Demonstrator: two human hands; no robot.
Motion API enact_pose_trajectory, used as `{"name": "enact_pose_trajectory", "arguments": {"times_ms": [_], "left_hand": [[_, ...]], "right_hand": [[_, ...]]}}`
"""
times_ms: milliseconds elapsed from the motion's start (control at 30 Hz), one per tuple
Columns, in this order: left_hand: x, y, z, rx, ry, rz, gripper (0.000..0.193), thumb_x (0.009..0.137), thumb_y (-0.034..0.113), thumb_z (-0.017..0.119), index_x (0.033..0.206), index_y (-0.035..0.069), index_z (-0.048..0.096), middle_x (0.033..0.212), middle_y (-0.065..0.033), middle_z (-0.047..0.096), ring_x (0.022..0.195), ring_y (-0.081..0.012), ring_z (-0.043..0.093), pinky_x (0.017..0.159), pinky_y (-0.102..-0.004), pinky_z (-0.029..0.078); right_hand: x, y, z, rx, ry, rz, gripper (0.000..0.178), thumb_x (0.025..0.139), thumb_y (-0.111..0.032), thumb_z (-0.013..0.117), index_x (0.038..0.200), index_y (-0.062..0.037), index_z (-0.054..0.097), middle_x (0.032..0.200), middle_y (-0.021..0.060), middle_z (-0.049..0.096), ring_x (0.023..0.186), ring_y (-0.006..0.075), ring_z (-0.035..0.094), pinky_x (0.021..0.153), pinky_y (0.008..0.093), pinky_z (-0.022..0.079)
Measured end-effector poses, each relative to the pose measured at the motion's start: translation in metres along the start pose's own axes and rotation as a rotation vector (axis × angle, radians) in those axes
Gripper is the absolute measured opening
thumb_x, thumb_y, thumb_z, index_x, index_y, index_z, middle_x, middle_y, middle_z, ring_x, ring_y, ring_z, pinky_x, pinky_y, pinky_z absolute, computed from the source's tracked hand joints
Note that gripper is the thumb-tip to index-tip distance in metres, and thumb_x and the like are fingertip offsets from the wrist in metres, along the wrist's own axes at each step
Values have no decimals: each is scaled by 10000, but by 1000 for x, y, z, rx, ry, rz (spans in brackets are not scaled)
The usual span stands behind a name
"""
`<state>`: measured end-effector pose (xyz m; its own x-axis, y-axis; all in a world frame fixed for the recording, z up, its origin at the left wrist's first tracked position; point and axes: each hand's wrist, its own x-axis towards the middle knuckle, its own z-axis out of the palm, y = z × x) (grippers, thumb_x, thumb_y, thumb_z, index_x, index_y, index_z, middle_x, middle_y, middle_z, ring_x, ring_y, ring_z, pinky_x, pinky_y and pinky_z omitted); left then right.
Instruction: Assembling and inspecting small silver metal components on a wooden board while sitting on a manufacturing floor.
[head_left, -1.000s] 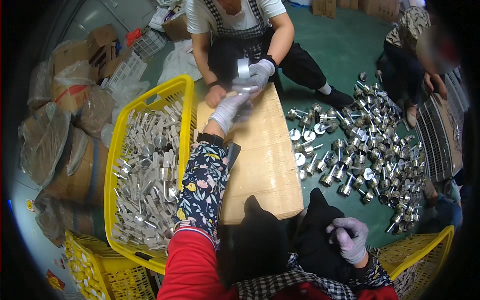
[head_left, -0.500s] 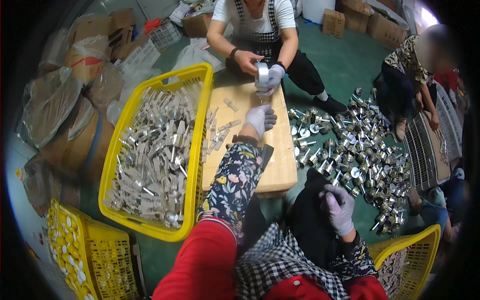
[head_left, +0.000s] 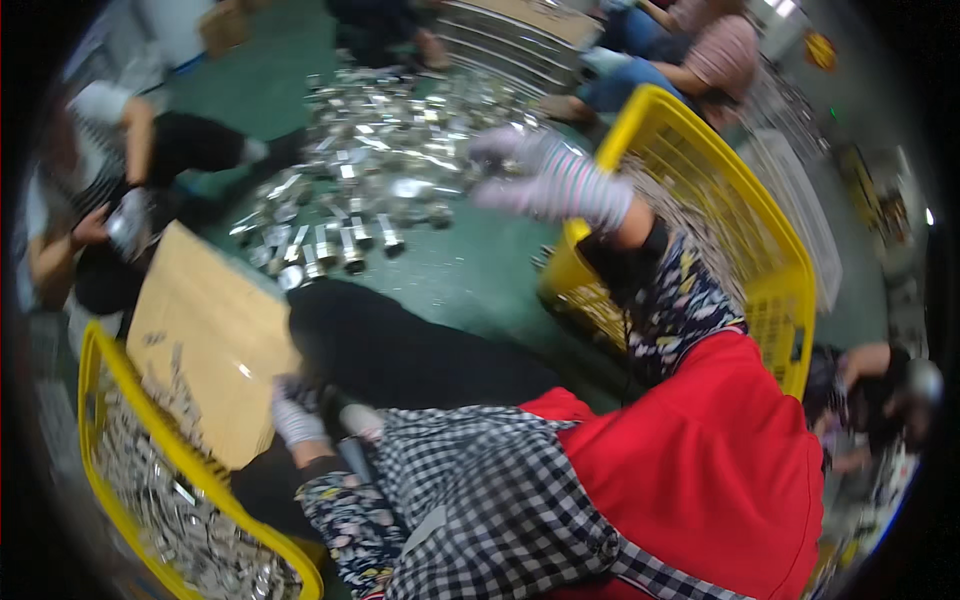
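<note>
My right hand (head_left: pixel 555 180), in a pale striped glove, reaches out beside the yellow basket (head_left: pixel 622 130) on the right. Its thumb and fingers are stretched apart, blurred by motion, with nothing seen between them. Beyond it a heap of shiny metal cup-shaped parts with stems (head_left: pixel 400 130) lies on the green floor. My left hand (head_left: pixel 298 415), gloved too, is low beside the near corner of the cardboard box (head_left: pixel 215 335); its fingers are smeared and partly dark, so their grip does not show. Thin grey pieces (head_left: pixel 665 195) fill part of the right basket.
Another yellow basket (head_left: pixel 190 470), full of grey and metal parts, stands left against the box. A person (head_left: pixel 95 190) sits at the far left, holding something silvery. Another person (head_left: pixel 690 60) sits at the upper right, near a slatted crate (head_left: pixel 510 45).
My view has swung right. My right hand has risen from my lap and stretched out by the right basket. My left hand has drawn back from the box top to its near edge.
</note>
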<state>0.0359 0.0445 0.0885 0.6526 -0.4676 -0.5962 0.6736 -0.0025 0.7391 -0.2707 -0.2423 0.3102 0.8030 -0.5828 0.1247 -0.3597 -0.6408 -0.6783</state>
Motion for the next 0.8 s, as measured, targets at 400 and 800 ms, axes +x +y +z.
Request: {"name": "enact_pose_trajectory", "arguments": {"times_ms": [400,800], "left_hand": [[9,10,11,259,-116,68,368,907,374,406,606,180,318,596,39,310,585,-111,320,562,-280,273],[28,32,-32,204,-146,-202,473,906,406,365,1228,70,452,1231,-93,498,1142,-252,441,992,-386,299]], "right_hand": [[-310,257,-41,-271,-298,1480,1209,521,-641,689,1385,-31,104,1403,235,195,1317,346,162,1066,421,162],[-233,309,41,-496,-222,1427,1018,571,-256,756,1365,-397,135,1467,98,6,1310,426,98,950,666,195]]}}
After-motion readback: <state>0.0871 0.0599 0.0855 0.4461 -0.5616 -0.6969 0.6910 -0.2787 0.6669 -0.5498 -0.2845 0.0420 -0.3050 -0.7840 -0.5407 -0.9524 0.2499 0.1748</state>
